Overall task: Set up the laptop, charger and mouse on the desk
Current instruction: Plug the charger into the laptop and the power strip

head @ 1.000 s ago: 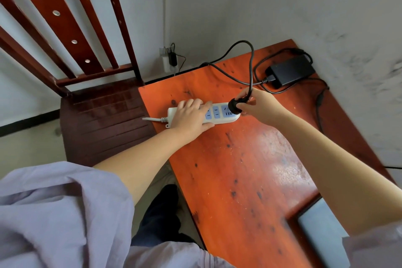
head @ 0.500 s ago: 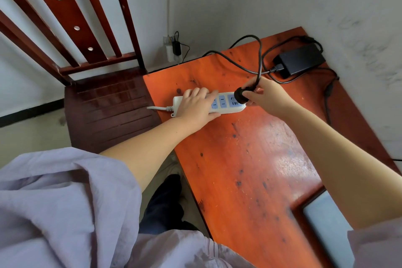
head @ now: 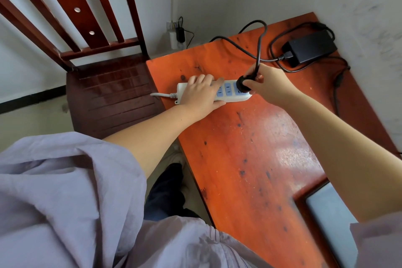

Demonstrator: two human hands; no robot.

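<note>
Since a second ago, the black plug point(head: 243, 83) sits lower against the white power strip point(head: 228, 93), at its right end socket. The right hand point(head: 266, 85) pinches the plug between thumb and curled fingers. The left hand point(head: 201, 93) lies flat on the strip, fingers spread and pressing down, gripping nothing. From the plug, a black cable point(head: 260, 45) loops up toward 12 o'clock and runs to the charger brick point(head: 311, 47) at 2 o'clock on the orange desk point(head: 250, 159). At 5 o'clock, the grey laptop point(head: 330, 222) lies at the desk's near edge. At 10 o'clock stands a wooden chair point(head: 108, 91).
</note>
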